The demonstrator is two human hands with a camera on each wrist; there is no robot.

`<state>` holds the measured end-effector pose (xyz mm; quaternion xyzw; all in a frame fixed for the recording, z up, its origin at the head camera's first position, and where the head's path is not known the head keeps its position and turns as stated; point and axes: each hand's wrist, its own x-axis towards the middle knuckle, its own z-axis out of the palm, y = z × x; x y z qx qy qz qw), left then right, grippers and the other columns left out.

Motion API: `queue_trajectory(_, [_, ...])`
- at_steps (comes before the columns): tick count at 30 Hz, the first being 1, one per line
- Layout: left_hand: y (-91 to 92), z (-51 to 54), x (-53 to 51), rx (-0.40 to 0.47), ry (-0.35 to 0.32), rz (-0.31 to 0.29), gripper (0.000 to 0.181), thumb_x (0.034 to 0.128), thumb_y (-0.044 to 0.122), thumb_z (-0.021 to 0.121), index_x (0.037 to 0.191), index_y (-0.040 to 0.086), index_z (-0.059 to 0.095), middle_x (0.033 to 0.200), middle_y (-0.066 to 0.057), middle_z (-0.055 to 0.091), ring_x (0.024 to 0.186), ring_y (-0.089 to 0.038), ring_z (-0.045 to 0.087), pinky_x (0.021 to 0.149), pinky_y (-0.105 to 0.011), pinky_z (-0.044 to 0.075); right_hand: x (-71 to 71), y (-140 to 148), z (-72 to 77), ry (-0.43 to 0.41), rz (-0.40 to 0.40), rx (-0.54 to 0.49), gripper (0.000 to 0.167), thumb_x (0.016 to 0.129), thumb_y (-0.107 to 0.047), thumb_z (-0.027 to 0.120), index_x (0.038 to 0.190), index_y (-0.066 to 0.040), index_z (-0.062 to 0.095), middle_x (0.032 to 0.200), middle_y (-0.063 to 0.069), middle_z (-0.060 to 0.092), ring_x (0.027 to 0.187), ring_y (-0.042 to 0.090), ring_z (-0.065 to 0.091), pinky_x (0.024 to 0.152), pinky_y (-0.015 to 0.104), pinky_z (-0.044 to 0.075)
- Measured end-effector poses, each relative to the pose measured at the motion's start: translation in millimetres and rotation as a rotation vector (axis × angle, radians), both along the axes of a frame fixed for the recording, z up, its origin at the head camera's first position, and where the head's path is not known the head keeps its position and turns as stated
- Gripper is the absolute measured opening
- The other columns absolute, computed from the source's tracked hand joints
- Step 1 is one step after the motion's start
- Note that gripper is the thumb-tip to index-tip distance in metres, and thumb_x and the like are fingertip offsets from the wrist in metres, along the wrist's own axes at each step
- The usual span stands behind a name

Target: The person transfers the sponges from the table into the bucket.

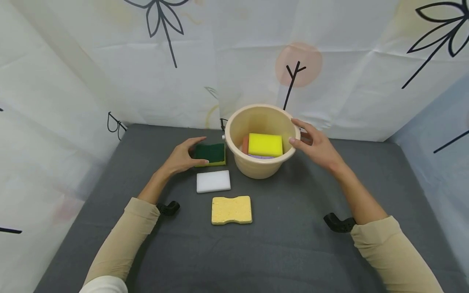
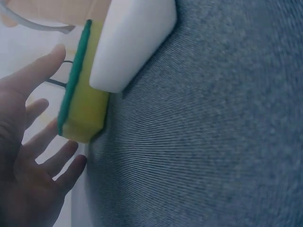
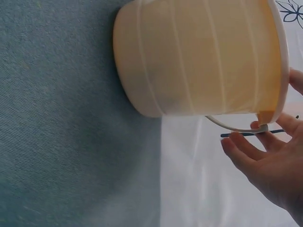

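Note:
My left hand [image 1: 182,156] reaches over the left end of a scrub sponge [image 1: 210,153], dark green scourer up and yellow foam below. In the left wrist view its fingers are spread beside the sponge, not closed round it. My right hand [image 1: 316,145] grips the right rim of a cream bucket [image 1: 258,167], thumb and index finger on the rim, other fingers outside near the handle mount [image 3: 263,127]. Inside the bucket are a bright yellow sponge [image 1: 265,145], an orange-brown piece [image 1: 245,145] and something purple [image 1: 261,156], partly hidden.
A white sponge block [image 1: 213,181] lies in front of the scrub sponge. Nearer is a pale yellow sponge [image 1: 231,210] with notched sides. All stand on a dark grey table [image 1: 278,252], with patterned white cloth [image 1: 242,77] hanging behind and at the sides.

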<state>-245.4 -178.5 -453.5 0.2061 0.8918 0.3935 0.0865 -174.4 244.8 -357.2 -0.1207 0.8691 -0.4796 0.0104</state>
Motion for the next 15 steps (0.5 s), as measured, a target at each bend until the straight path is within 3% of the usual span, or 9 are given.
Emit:
queue_trajectory(7, [3.8,-9.6,-3.9,-0.02,-0.051,-0.013,0.087,0.0809,0.034,0.083,0.154,0.019,0.039,0.154,-0.012,0.039,0.126,-0.036,0.048,0.099,-0.056,0.042,3.0,-4,-11.2,-0.05,-0.038,-0.112,0.068,0.099,-0.028,0.062,0.158,-0.025,0.029,0.162,0.0,0.026,0.138,0.035,0.043,0.107,0.057,0.037])
queue_trajectory(12, [6.5,-13.3,-6.3,-0.051,0.011,-0.036,0.085,0.0803,0.032,0.084,0.152,0.014,0.042,0.153,-0.013,0.04,0.13,-0.038,0.044,0.099,-0.057,0.041,3.5,-5,-15.9,-0.073,-0.022,-0.201,0.068,0.101,-0.026,0.06,0.159,-0.026,0.025,0.161,0.004,0.028,0.137,0.032,0.045,0.107,0.05,0.037])
queue_trajectory(15, [7.4,-15.0,-8.0,-0.065,0.05,-0.056,0.083,0.0797,0.03,0.085,0.15,0.011,0.045,0.153,-0.014,0.041,0.133,-0.038,0.042,0.1,-0.057,0.04,3.9,-6,-17.4,-0.082,-0.019,-0.212,0.069,0.101,-0.027,0.059,0.16,-0.027,0.022,0.162,0.005,0.026,0.139,0.03,0.043,0.105,0.039,0.041])
